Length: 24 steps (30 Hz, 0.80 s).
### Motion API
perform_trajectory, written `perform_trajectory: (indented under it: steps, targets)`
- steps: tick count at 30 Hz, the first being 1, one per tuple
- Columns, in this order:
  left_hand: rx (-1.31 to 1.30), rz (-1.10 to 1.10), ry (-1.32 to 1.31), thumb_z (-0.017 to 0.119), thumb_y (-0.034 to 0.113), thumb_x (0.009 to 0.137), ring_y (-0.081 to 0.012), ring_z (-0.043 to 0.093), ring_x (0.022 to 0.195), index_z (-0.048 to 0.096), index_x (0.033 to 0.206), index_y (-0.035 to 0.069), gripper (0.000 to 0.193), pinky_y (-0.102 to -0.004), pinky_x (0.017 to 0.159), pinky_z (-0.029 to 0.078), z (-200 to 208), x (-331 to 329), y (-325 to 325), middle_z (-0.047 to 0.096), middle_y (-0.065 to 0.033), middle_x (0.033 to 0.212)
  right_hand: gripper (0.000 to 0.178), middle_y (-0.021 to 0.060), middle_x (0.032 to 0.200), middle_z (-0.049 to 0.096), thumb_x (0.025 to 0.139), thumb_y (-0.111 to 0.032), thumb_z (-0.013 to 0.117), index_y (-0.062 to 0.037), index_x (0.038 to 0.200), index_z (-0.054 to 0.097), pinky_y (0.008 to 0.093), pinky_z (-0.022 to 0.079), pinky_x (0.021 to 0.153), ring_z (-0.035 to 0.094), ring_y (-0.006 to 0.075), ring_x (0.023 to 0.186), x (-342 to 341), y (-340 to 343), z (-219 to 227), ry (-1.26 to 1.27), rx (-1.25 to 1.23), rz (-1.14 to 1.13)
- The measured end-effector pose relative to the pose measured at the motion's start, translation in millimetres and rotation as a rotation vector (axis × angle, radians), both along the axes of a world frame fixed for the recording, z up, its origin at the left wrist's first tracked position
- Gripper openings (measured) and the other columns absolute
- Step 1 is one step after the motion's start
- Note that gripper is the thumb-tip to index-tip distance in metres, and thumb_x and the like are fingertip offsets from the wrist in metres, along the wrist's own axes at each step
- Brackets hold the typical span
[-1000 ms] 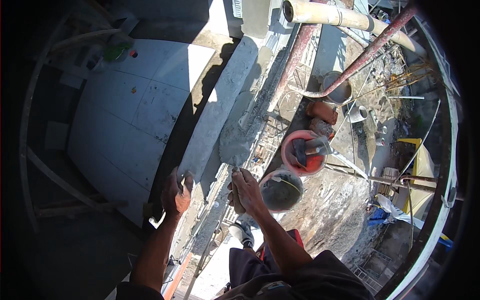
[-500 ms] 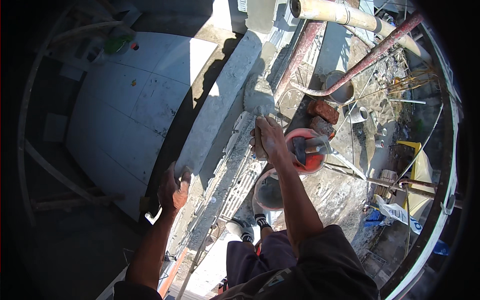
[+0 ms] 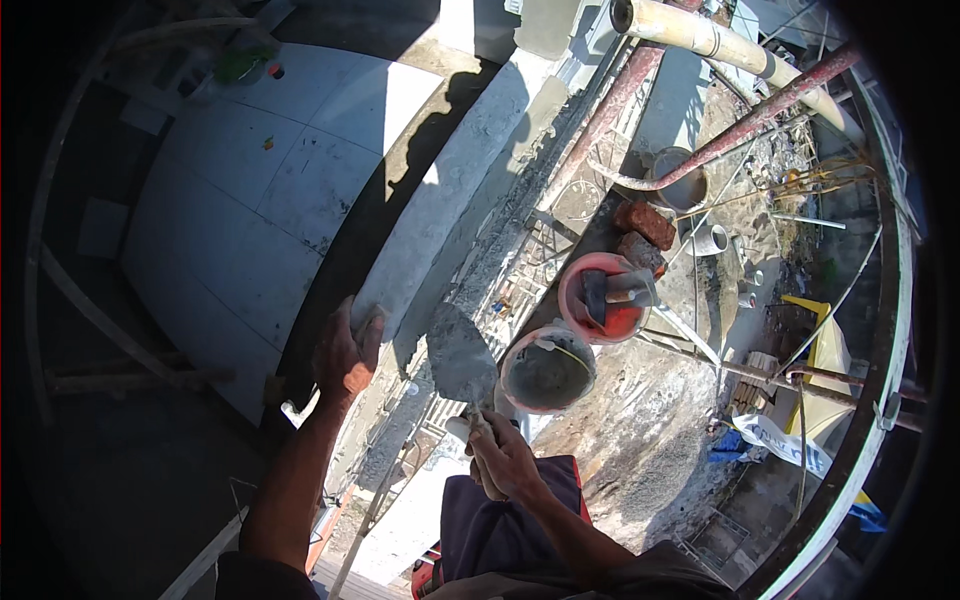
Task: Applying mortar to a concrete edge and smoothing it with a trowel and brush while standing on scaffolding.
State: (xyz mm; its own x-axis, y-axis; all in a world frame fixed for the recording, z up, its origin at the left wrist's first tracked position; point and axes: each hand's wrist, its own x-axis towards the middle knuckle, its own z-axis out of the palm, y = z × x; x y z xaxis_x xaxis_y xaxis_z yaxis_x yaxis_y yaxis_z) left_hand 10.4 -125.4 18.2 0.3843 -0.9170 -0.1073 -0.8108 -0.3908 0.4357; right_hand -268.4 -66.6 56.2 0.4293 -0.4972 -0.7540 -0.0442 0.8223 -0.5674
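My right hand (image 3: 500, 460) is wrapped round the handle of a trowel. The broad trowel blade (image 3: 460, 352), coated in grey mortar, points away from me over the rough lower side of the wall. To its right, a bucket (image 3: 548, 372) has grey residue inside. My left hand (image 3: 348, 352) grips the edge of a long pale concrete ledge (image 3: 440, 200), its thumb on the near side and its fingers partly hidden over the far side. Farther right stands a red bucket (image 3: 572, 300) holding a dark-headed tool with a light handle (image 3: 625, 297).
Red bricks (image 3: 645, 224) lie beyond the buckets, near another bucket (image 3: 680, 185). A rusty red pole (image 3: 755, 120) and a bamboo pole (image 3: 735, 45) cross the upper right. A curved metal rail (image 3: 885, 420) bounds the right; pale panels (image 3: 270, 190) lie left of the ledge.
My right hand has drawn back toward me with the trowel, away from the wall's far part. The blade, hidden before, now shows fully. My left hand stays on the ledge.
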Motion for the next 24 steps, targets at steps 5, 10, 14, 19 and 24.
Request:
perform_trajectory:
  steps: [5, 10, 14, 19, 24]
  targets:
    - [0.004, 0.012, 0.01, 0.057, 0.051, 0.093, -0.0395, 0.062, 0.11, 0.049, 0.136, 0.006, 0.063, -0.046, 0.09, 0.051, -0.9, 2.4, 1.0, 0.061, -0.0225, 0.123, 0.048, 0.0073, 0.086, 0.06, 0.096, -0.019, 0.059, 0.0014, 0.137, 0.043, 0.0274, 0.048, 0.05, 0.057, 0.0113, 0.058, -22.3, 18.7, -18.8, 0.132, -0.121, -0.213]
    - [-0.041, -0.006, 0.019, 0.055, 0.054, 0.093, -0.0398, 0.062, 0.111, 0.05, 0.135, 0.003, 0.066, -0.0461, 0.091, 0.051, -7.6, 1.7, 0.0, 0.061, -0.0232, 0.123, 0.043, 0.0078, 0.083, 0.06, 0.093, -0.015, 0.061, 0.0038, 0.129, 0.046, 0.027, 0.047, 0.048, 0.056, 0.0111, 0.054, -68.6, 51.0, -60.4, 0.32, -0.165, -0.306]
    - [-0.064, 0.01, 0.016, 0.054, 0.056, 0.093, -0.04, 0.061, 0.112, 0.051, 0.134, 0.002, 0.068, -0.0459, 0.092, 0.05, -9.7, 11.7, 7.1, 0.061, -0.0244, 0.124, 0.033, 0.0063, 0.078, 0.057, 0.093, -0.016, 0.06, -0.0005, 0.12, 0.05, 0.0282, 0.046, 0.041, 0.055, 0.013, 0.049, -93.5, 88.2, -96.4, 0.503, -0.036, -0.261]
    - [0.015, 0.046, 0.08, 0.051, 0.06, 0.093, -0.0397, 0.061, 0.113, 0.051, 0.136, 0.003, 0.071, -0.0459, 0.094, 0.049, -2.4, -10.4, -8.5, 0.06, -0.0238, 0.126, 0.033, 0.0071, 0.076, 0.058, 0.089, -0.021, 0.066, 0.0008, 0.112, 0.055, 0.0317, 0.048, 0.042, 0.058, 0.0161, 0.049, -175.3, 130.5, -213.3, 0.81, -0.149, 0.026]
    - [0.057, 0.079, 0.069, 0.047, 0.065, 0.092, -0.0403, 0.061, 0.113, 0.05, 0.137, 0.006, 0.075, -0.0466, 0.095, 0.048, -4.9, 4.1, 1.8, 0.06, -0.0224, 0.128, 0.04, 0.0084, 0.077, 0.059, 0.087, -0.028, 0.07, 0.0006, 0.111, 0.056, 0.0337, 0.05, 0.044, 0.06, 0.018, 0.05, -147.4, 108.2, -219.6, 0.731, 0.083, 0.017]
